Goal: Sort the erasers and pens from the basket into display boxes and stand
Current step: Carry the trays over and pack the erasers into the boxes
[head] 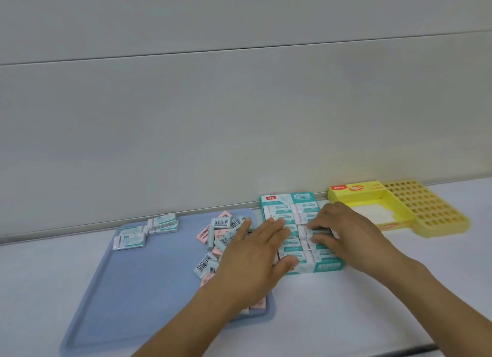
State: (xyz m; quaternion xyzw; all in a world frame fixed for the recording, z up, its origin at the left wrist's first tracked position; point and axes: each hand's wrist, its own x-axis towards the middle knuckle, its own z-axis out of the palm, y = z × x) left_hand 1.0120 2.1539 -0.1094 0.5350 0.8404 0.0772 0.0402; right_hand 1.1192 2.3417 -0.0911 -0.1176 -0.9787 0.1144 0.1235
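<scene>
Gripping eraser — right hand.
</scene>
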